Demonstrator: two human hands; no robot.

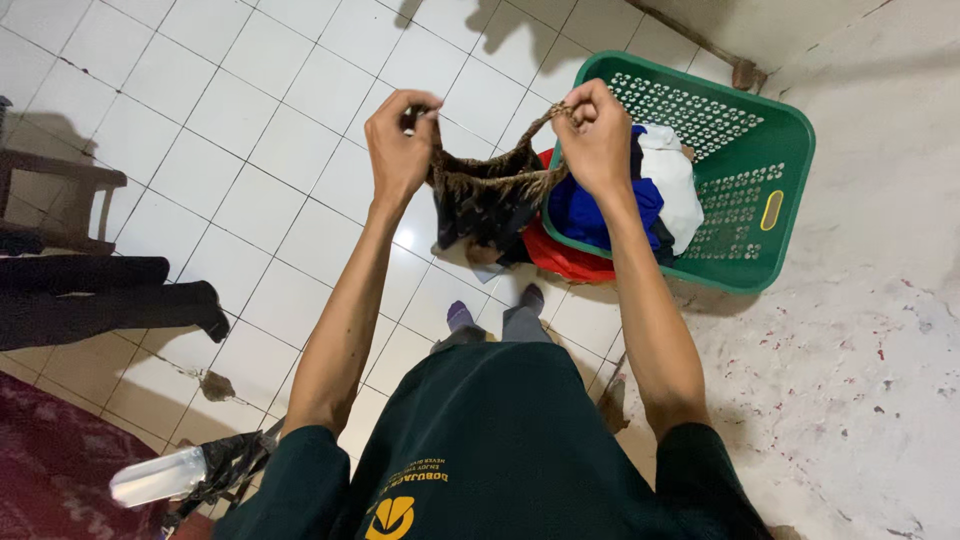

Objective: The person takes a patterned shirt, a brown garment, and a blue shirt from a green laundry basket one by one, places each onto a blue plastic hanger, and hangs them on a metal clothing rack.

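I stand on a white tiled floor (250, 170), which carries everything here, and along its right edge the tiles give way to rough grey concrete (860, 350) speckled with red. Toward the far right of the floor sits a green basket (790, 150), tipped so its perforated wall faces up at me; it is open toward me, which lets the clothes inside spill within reach. In it lie a blue garment (590, 212), a white one (672, 175) against the far wall, and a red one (570, 262) that hangs over the near rim onto the tiles. At the left edge of the floor another person's dark legs (100, 295) stretch out, well apart from me, beside a wooden chair (55, 195). Between my raised hands hangs a dark patterned cloth (490, 195), held above the floor just beside the basket's near rim. I hold it by its top edge so that its weight pulls it open and straight below. My left hand (398, 140) is closed, pinching one corner of that edge; my right hand (597, 135) is closed on the other, the edge stretched between them and sagging a little. My feet in socks (495, 315) show below the cloth.
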